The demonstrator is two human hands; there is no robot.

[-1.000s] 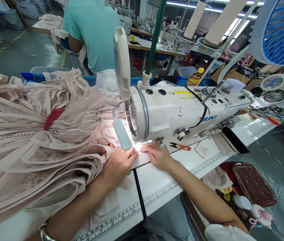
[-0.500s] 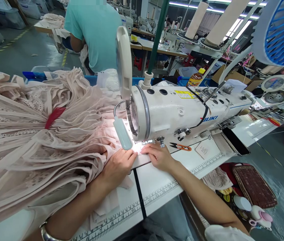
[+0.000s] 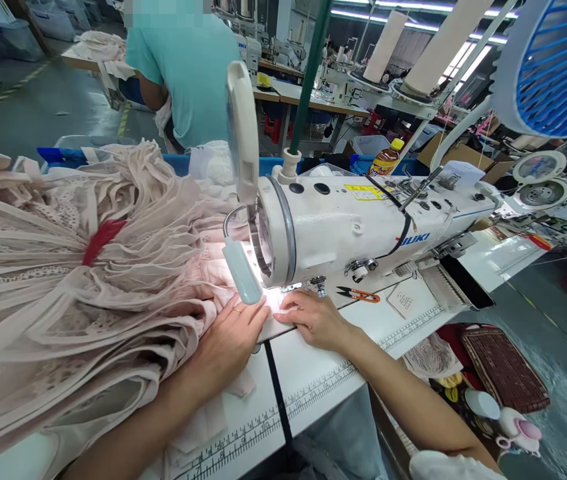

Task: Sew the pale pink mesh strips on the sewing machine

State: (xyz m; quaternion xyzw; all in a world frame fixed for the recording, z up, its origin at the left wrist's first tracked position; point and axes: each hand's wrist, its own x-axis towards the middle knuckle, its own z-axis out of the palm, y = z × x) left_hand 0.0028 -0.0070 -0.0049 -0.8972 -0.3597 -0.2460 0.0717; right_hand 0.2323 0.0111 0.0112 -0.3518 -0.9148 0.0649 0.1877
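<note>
My left hand (image 3: 231, 337) lies on the pale pink fabric just left of the sewing machine's needle area, its fingers stretched out flat beneath the lamp. A ring shows on one finger. Facing it, my right hand (image 3: 316, 320) has thumb and forefinger closed on the edge of the brightly lit fabric (image 3: 274, 301) beside the presser foot (image 3: 292, 287). Glare hides the stitching point. Above both hands is the white sewing machine (image 3: 328, 230), with a small lamp (image 3: 242, 272) hanging at its head end.
A big heap of pale pink garments (image 3: 38, 293), tied with a red strip (image 3: 103, 240), covers the table's left. Orange thread snips (image 3: 358, 294) and a card (image 3: 407, 298) lie to the right. A blue fan (image 3: 553, 67) stands upper right. A person in teal (image 3: 188, 80) sits beyond.
My left hand has shifted slightly left and its fingers lie flatter. The right hand stays by the presser foot, its fingers a little farther forward-bent. The whole view has moved slightly.
</note>
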